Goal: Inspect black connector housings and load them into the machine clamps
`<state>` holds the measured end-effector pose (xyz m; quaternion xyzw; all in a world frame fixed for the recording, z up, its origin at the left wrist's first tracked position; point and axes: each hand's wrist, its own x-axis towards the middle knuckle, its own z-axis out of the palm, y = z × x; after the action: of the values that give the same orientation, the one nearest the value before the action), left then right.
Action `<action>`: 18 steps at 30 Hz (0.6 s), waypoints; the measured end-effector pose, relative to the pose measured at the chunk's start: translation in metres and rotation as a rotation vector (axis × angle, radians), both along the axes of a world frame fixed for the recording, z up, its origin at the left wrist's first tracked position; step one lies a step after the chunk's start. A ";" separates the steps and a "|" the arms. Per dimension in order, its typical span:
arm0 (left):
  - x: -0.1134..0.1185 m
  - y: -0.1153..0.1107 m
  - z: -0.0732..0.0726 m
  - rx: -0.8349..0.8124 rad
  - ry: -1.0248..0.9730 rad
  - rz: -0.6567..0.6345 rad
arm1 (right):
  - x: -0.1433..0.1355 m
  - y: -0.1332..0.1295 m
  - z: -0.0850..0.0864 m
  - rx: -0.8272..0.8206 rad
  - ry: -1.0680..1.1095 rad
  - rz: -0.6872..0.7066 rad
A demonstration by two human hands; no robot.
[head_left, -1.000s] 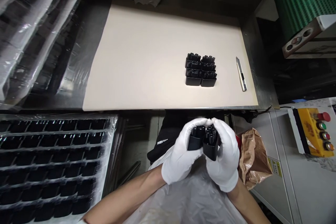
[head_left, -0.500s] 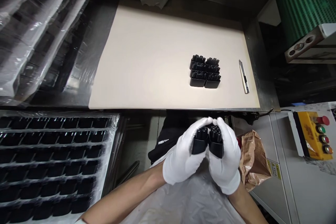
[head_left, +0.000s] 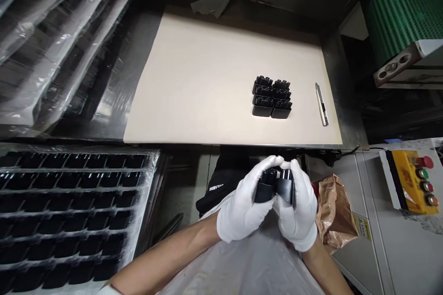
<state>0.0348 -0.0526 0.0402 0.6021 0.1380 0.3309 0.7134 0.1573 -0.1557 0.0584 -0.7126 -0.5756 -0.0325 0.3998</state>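
White gloves cover both of my hands, which are held close together in front of the table edge. My left hand [head_left: 242, 203] is closed around a black plastic part [head_left: 266, 191] shaped like a small cup with tube-like posts on top. A similar black part [head_left: 285, 189] sits in my right hand [head_left: 299, 207], tilted so that its smooth face catches the light. The fingertips of the two hands nearly meet above the parts. Beyond them, several like black parts [head_left: 272, 106] stand packed in two columns on the beige sheet [head_left: 194, 78].
A utility knife [head_left: 321, 103] lies on the sheet's right side. At lower left is a tray [head_left: 133, 226] holding rows of black parts. Plastic-wrapped trays [head_left: 69, 50] are stacked upper left. A brown paper bag [head_left: 334, 212] and a yellow button box [head_left: 410, 182] are at right.
The part in my right hand has turned, so its smooth face shows more and its posts less. My left hand keeps its grip. The whole view has shifted slightly.
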 end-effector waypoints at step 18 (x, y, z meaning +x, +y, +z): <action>-0.003 0.007 0.013 -0.038 0.154 0.149 | -0.018 -0.003 -0.003 0.171 0.648 -0.269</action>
<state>0.0316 -0.0461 0.0533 0.6003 0.2429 0.3330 0.6853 0.1394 -0.1584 0.0553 -0.7193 -0.3154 0.0948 0.6117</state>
